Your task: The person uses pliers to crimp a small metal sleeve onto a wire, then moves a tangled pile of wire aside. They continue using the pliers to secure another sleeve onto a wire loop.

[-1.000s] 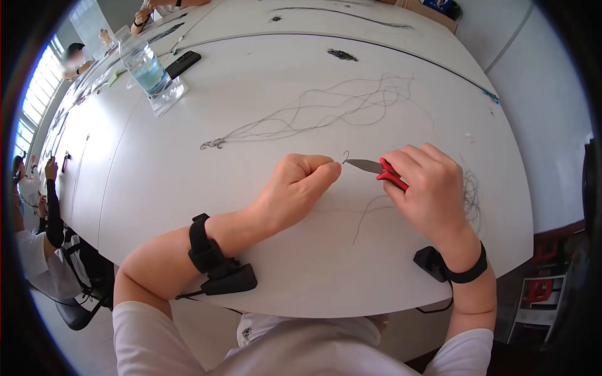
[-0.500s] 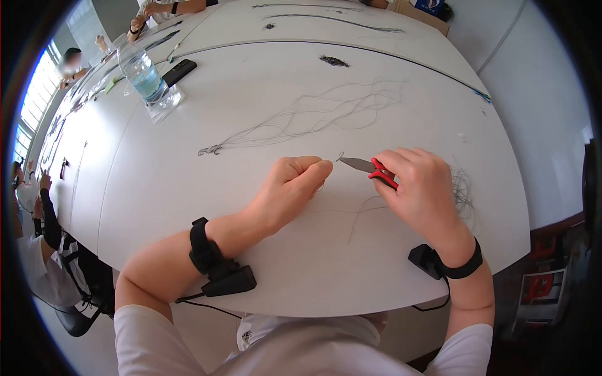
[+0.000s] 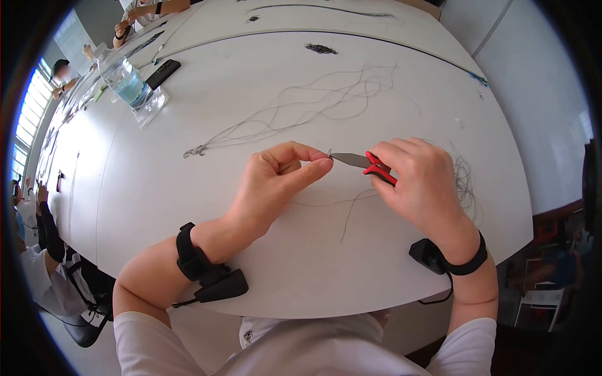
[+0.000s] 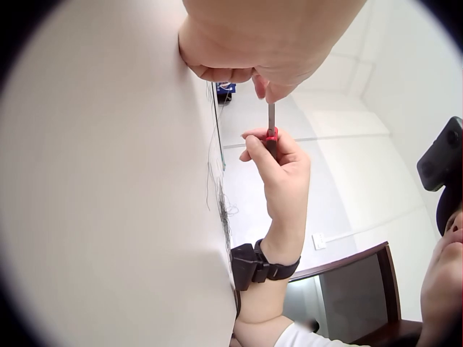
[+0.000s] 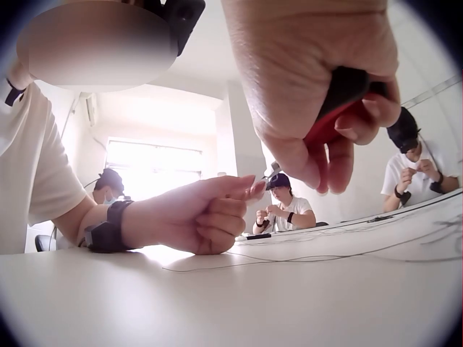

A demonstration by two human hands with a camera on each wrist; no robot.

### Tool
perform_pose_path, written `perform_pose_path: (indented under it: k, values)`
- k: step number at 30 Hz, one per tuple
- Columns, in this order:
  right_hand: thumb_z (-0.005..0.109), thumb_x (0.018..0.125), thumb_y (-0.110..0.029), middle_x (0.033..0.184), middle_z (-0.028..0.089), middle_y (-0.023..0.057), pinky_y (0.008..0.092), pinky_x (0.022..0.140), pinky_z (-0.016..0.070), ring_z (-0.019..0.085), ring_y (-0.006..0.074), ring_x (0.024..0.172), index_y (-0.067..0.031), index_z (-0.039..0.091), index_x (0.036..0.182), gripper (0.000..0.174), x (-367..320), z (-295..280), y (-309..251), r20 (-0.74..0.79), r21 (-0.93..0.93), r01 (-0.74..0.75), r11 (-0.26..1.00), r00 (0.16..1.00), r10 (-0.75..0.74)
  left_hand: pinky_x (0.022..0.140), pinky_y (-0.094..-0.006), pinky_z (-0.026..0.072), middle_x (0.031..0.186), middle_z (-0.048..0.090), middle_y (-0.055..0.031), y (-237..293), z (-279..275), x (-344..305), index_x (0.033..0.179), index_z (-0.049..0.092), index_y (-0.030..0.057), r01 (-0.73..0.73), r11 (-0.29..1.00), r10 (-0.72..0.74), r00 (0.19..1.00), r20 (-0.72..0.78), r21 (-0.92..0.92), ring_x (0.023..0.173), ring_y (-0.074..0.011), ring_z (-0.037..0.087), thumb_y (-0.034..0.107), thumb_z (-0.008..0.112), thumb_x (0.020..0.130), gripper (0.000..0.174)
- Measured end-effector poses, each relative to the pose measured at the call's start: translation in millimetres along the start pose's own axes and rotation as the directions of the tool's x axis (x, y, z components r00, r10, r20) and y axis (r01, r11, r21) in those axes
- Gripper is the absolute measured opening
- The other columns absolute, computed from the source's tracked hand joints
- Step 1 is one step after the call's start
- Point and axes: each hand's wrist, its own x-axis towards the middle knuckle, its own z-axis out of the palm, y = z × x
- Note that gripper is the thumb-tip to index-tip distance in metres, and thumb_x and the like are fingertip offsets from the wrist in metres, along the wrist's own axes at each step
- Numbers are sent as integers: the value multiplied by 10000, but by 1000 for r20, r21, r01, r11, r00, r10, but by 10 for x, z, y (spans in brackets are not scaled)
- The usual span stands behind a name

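The right hand curls round the red handles of the pliers, their grey nose pointing toward the left hand. The left hand rests on the tabletop, its thumb and forefinger pinched together on a small wire hook right at the pliers' tip. A thin strand lies between the hands, with loose strands beyond them.
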Motion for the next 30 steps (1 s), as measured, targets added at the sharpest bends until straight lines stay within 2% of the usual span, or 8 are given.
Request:
perform_pose_path:
  k: [6,8,9,11,15,17,21,30]
  values:
    - [754,732,-128,699,624,30,336,549,480,607,227,648,-99,667,857,155,2,-9,28,17,89,-15,996,1000,14,523,-224,163,596,389,138,17,-1,-16,947,667,71,3,1000,-3,1000,-9,-9,562,9,253,198,704,929,134]
    - [737,743,-104,762,640,58,328,565,486,616,239,677,-64,658,899,180,28,2,51,-97,116,-61,991,993,72,550,-203,246,635,469,124,36,-15,-23,954,668,59,14,1000,-14,1000,27,-11,599,12,334,188,704,930,136]
    - [737,743,-104,762,640,58,328,565,486,616,239,677,-64,658,899,180,34,6,40,-97,115,-61,991,993,72,550,-203,246,635,469,124,11,-18,-16,954,668,59,14,1000,-14,1000,27,-12,599,12,334,188,704,930,136]
    - [726,760,-88,812,639,86,324,581,490,614,247,697,-24,639,927,199,55,25,-11,-23,437,-92,895,993,113,639,-190,356,722,574,89,-62,-20,13,967,671,49,-22,999,20,998,56,43,697,9,445,175,703,931,135]
    - [719,783,-84,828,636,95,315,602,494,603,238,702,-9,629,943,198,34,91,-88,108,557,-123,821,991,75,741,-196,415,833,649,49,-58,-19,19,983,675,41,8,995,-17,996,91,103,807,-3,521,164,706,929,138]
    - [716,786,-84,824,635,95,315,603,492,599,236,698,-10,629,944,195,42,89,-78,108,562,-129,817,991,82,519,-236,230,575,296,115,-100,-12,33,959,713,41,-79,989,68,994,87,128,546,-12,264,235,725,909,201]
    - [706,795,-85,807,629,97,319,603,484,586,231,686,-13,627,937,177,55,87,-93,99,626,-136,768,991,95,516,-241,227,575,273,112,-81,-5,17,953,714,43,-65,987,53,995,88,145,544,-16,257,231,730,903,195]
    - [696,786,-72,773,616,115,330,617,481,590,234,680,5,622,919,171,34,84,-55,156,599,-139,788,986,56,523,-239,241,571,269,113,-76,-3,8,943,697,40,-75,986,60,993,104,146,541,-17,257,219,731,898,188]
